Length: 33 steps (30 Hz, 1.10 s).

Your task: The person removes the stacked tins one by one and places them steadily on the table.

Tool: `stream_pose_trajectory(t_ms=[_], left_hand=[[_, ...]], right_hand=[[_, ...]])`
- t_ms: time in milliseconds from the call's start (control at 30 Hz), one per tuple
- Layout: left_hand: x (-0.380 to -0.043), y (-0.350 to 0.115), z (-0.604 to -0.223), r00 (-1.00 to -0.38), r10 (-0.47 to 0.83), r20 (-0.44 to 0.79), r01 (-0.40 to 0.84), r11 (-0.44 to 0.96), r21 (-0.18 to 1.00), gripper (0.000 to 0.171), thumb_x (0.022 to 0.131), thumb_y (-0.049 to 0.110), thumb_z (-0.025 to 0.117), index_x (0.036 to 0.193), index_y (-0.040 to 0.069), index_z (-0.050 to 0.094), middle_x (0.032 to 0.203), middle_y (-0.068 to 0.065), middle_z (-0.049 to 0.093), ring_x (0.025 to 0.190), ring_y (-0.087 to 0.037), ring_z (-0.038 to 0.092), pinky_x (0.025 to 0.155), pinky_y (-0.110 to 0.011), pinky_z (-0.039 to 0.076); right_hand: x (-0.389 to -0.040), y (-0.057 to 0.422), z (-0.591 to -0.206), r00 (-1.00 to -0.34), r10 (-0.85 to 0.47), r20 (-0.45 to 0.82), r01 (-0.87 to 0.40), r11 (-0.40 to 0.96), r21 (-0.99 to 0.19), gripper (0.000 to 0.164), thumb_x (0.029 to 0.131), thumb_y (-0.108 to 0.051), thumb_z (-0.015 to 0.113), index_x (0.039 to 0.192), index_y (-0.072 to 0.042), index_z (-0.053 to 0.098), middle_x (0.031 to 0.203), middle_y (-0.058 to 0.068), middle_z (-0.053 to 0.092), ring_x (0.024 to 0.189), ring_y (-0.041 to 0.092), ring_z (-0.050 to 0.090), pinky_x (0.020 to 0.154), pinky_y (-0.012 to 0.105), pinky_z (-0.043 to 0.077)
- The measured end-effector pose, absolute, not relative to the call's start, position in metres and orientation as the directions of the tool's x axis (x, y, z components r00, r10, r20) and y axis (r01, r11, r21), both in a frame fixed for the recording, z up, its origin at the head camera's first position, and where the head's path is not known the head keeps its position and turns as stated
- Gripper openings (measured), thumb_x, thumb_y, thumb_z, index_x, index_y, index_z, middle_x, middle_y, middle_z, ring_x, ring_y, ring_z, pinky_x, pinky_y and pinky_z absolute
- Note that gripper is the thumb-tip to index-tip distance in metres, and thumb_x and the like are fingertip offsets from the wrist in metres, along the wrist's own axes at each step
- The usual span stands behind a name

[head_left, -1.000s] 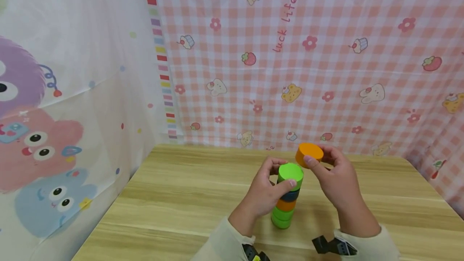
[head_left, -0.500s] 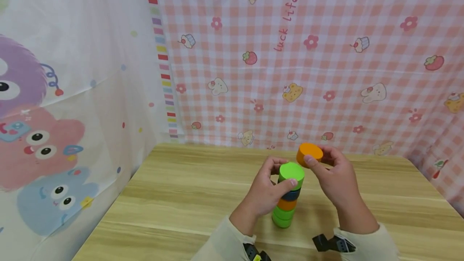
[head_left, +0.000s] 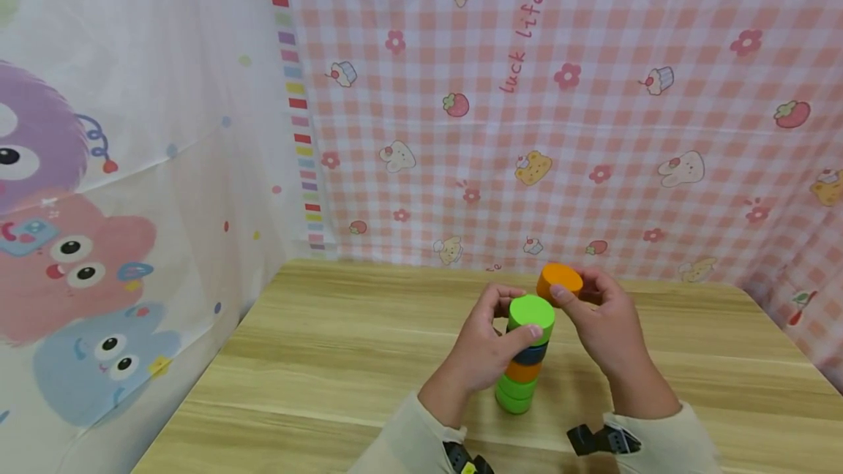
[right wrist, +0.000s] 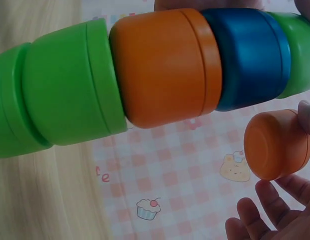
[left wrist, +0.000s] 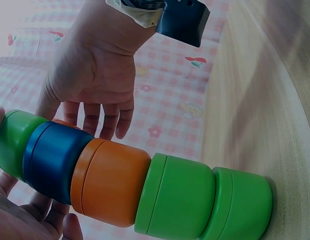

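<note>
A tower of small round lidded jars stands on the wooden table. Its top is a green jar [head_left: 532, 313]; below come a blue jar [left wrist: 57, 160], an orange jar [left wrist: 112, 182] and two green jars, the lowest [left wrist: 240, 202] on the wood. My left hand [head_left: 479, 346] grips the upper tower, its thumb across the top green jar. Up and to the right of that top, my right hand [head_left: 609, 320] pinches a loose orange jar [right wrist: 275, 145] between thumb and fingers. In the right wrist view a gap separates this jar from the tower.
The wooden table [head_left: 316, 364] ends at a pink checked cloth [head_left: 421, 189] hanging behind it. A white cloth with cartoon figures [head_left: 197, 167] hangs along the left side. Black straps with small devices sit on both wrists, such as the right strap [head_left: 602, 441].
My right hand has brought the loose orange jar slightly left, closer to the tower's top. My left hand keeps its grip. The head view has shifted a little.
</note>
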State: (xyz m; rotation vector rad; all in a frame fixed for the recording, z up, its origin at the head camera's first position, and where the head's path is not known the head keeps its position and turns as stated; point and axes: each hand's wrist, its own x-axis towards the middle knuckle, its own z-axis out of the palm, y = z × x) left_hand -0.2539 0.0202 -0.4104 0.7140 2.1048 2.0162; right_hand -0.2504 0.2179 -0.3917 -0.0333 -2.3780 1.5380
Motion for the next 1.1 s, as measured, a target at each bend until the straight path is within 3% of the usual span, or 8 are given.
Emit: stream_pose_trajectory(t_ms=[400,733,1100], left_hand=[[-0.253,0.02,-0.41,-0.875,0.427,0.229,0.244,-0.02,0.97,0.041,0.099,0.026,0.072,0.135,0.02,0.053,0.123,-0.001,0.057,0.112,-0.015,0.055,0.093,-0.035,0.047],[-0.253,0.02,-0.409,-0.879,0.427,0.213,0.232,-0.009,0.973,0.041,0.099,0.025,0.072,0.135,0.021,0.054,0.124,-0.001,0.057,0.113,-0.016,0.054,0.093,-0.036,0.047],[-0.254,0.019,-0.409,-0.874,0.427,0.234,0.253,-0.012,0.967,0.041,0.098,0.024,0.073,0.135,0.02,0.054,0.121,0.0,0.058,0.112,-0.013,0.055,0.094,-0.036,0.045]], right_hand=[[-0.258,0.22,-0.399,-0.968,0.161,0.19,-0.106,0.426,-0.898,0.069,0.102,-0.052,0.066,0.15,-0.005,0.051,0.142,0.017,0.056,0.126,0.031,0.051,0.088,0.032,0.049],[-0.265,0.22,-0.412,-0.979,0.118,0.169,-0.104,0.427,-0.898,0.063,0.105,-0.046,0.063,0.152,-0.005,0.049,0.142,0.018,0.054,0.127,0.032,0.05,0.091,0.034,0.048],[-0.274,0.22,-0.43,-0.988,0.068,0.136,-0.1,0.388,-0.916,0.051,0.106,-0.023,0.064,0.151,-0.004,0.048,0.144,0.02,0.054,0.123,0.032,0.054,0.092,0.028,0.05]])
